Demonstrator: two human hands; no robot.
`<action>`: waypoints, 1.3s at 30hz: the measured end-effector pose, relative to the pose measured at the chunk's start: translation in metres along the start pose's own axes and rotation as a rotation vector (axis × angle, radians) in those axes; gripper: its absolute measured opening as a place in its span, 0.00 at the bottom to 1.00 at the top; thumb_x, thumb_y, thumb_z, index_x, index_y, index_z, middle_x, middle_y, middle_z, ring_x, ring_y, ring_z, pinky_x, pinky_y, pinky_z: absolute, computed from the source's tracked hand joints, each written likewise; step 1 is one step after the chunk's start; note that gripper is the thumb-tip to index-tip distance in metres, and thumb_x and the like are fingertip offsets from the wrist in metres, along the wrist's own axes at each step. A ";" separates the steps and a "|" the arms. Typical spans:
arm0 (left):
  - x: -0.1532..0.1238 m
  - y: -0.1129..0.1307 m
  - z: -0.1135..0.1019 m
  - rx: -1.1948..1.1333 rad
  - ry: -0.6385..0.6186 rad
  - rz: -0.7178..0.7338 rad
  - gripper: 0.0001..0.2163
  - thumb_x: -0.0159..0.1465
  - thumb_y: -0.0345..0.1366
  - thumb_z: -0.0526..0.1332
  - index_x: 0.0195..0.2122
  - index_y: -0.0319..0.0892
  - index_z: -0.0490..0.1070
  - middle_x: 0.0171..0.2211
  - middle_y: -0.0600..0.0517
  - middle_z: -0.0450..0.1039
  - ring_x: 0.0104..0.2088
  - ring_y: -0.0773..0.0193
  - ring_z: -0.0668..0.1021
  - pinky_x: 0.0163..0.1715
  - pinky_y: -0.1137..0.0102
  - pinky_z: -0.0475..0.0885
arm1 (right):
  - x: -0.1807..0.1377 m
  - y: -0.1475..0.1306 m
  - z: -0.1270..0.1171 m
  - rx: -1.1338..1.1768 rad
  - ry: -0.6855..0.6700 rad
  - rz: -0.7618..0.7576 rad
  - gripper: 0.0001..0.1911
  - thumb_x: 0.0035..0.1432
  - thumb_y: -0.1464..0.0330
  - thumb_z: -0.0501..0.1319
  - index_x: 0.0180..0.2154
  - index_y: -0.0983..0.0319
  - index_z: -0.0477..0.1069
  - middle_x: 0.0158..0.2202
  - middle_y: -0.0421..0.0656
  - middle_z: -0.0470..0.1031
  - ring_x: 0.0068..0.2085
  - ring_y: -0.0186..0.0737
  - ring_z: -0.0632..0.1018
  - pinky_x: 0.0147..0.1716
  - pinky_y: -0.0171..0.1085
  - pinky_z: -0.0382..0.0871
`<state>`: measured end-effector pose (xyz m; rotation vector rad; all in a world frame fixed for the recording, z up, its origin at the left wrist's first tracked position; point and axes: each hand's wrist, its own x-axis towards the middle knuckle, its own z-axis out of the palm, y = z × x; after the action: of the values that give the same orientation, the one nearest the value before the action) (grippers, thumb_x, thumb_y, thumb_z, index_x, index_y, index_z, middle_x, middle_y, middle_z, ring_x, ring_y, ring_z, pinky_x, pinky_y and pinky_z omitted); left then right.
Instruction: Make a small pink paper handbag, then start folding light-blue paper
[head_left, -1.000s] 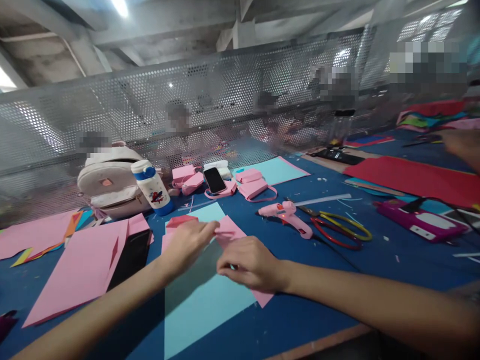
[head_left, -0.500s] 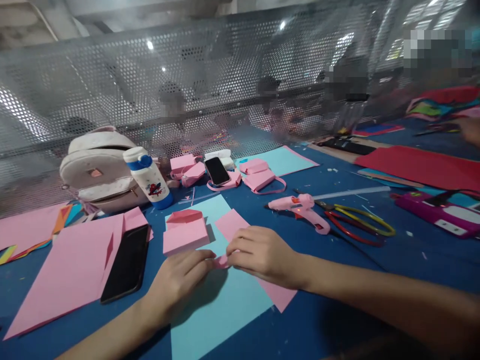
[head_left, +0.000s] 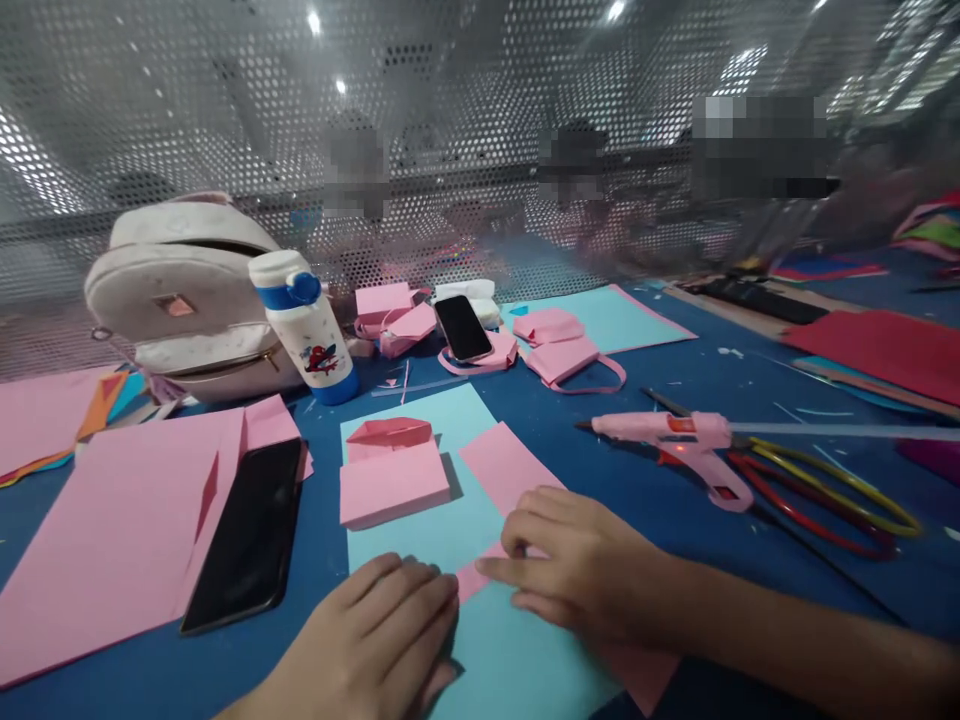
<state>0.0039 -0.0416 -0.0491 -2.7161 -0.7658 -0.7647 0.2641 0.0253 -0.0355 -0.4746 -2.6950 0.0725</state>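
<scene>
A narrow pink paper strip point(head_left: 474, 578) lies over a light blue sheet point(head_left: 517, 655), between my two hands. My left hand point(head_left: 367, 635) covers its left end with fingers held together; the thumb shows below them. My right hand point(head_left: 581, 560) has its fingers bent around the other end, the index finger pressed along the strip. Just beyond, a small pink paper bag point(head_left: 394, 485) with a raised flap rests on the blue sheet. A flat pink paper piece point(head_left: 506, 465) lies partly under my right hand.
Right of my hands are a pink glue gun point(head_left: 675, 435) with a glue stick and red-and-yellow-handled scissors point(head_left: 832, 490). On the left lie a black phone point(head_left: 247, 540) and pink sheets point(head_left: 127, 510). Behind stand a bottle point(head_left: 307, 330), a backpack point(head_left: 187, 310) and finished-looking paper bags point(head_left: 566, 355).
The view has shifted closer and lower. My hands have drawn slightly apart, showing more of the strip, and my right index finger now stretches along it.
</scene>
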 end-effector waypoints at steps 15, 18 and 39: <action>-0.005 0.000 0.004 0.065 0.087 -0.015 0.18 0.77 0.34 0.49 0.39 0.38 0.78 0.34 0.54 0.81 0.37 0.65 0.80 0.50 0.66 0.69 | -0.005 0.001 -0.009 -0.108 0.038 0.037 0.15 0.72 0.69 0.51 0.37 0.62 0.75 0.26 0.40 0.71 0.31 0.40 0.65 0.33 0.41 0.55; -0.006 0.000 0.003 0.062 0.077 -0.006 0.19 0.77 0.35 0.48 0.39 0.39 0.78 0.35 0.55 0.81 0.36 0.65 0.80 0.49 0.65 0.70 | -0.006 0.001 -0.008 -0.116 0.015 0.049 0.16 0.72 0.71 0.50 0.35 0.61 0.74 0.26 0.39 0.70 0.31 0.40 0.65 0.33 0.41 0.53; 0.000 -0.001 0.000 0.008 0.048 -0.042 0.14 0.74 0.32 0.52 0.42 0.36 0.77 0.31 0.52 0.78 0.29 0.63 0.77 0.40 0.62 0.73 | -0.006 -0.005 -0.005 -0.123 0.043 0.181 0.20 0.74 0.69 0.46 0.37 0.61 0.75 0.24 0.39 0.71 0.28 0.37 0.67 0.29 0.40 0.53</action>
<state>0.0032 -0.0404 -0.0484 -2.6727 -0.8160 -0.8310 0.2698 0.0190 -0.0324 -0.7485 -2.6184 -0.0530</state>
